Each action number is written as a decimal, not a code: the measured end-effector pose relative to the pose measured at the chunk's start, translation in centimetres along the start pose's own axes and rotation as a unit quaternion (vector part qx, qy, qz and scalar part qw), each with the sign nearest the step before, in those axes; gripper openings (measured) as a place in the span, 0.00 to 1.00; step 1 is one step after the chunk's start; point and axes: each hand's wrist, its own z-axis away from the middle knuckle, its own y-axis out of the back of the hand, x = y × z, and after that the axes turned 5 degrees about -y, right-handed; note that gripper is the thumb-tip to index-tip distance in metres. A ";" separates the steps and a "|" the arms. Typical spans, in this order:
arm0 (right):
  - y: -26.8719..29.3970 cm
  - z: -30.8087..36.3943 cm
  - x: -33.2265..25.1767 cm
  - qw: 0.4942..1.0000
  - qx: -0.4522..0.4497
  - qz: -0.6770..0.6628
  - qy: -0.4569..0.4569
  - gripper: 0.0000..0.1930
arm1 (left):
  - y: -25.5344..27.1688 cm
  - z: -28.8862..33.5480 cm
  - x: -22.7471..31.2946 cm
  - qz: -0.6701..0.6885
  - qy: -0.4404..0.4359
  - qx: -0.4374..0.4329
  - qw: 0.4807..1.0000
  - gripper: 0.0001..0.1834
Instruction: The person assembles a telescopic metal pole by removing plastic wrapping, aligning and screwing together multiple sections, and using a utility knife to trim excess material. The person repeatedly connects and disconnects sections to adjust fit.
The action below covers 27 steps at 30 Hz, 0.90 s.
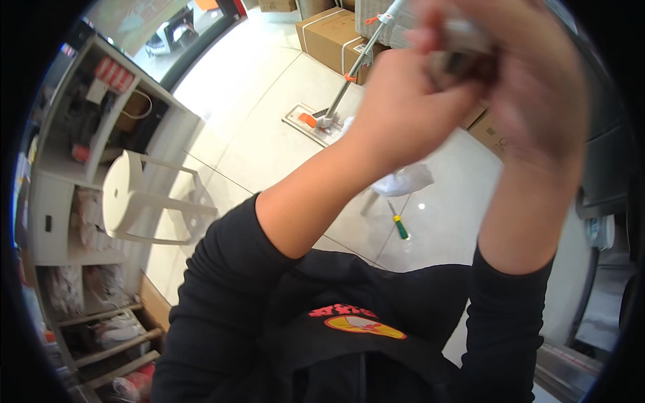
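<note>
Both my hands are raised close in front of me at the upper right, smeared by motion. My left hand (420, 101) is closed round a small whitish and grey-brown piece (460, 50), too blurred to name. Curled against the same piece from the right is my right hand (537, 87), its fingers bent over the top. Below them, a white cloth-like thing (410, 180) shows partly behind my left forearm. A screwdriver (401, 228) with a green and yellow handle lies on the tiled floor.
A flat mop (329, 121) with a metal pole stands ahead, near cardboard boxes (329, 40). On the left, a white stool (124, 195) lies tipped beside an open shelf unit (60, 221) holding bagged goods. Dark grey equipment (608, 174) lines the right side.
</note>
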 end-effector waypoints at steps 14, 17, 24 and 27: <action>0.6 -3.7 -0.8 0.991 -0.015 -0.016 -0.133 0.09 | 1.0 -2.7 0.9 -0.158 -0.102 0.003 0.982 0.14; -2.1 -3.1 1.2 0.969 0.169 0.166 -0.077 0.09 | 1.4 -2.0 -0.8 -0.090 -0.122 0.020 0.988 0.12; 0.0 -3.1 4.8 0.998 -0.057 -0.030 -0.009 0.06 | 1.5 -1.4 -3.0 -0.102 -0.088 0.042 0.990 0.12; 1.1 -2.8 5.2 0.999 0.009 0.033 -0.021 0.07 | 0.8 -2.2 -2.4 -0.117 -0.152 0.047 0.980 0.12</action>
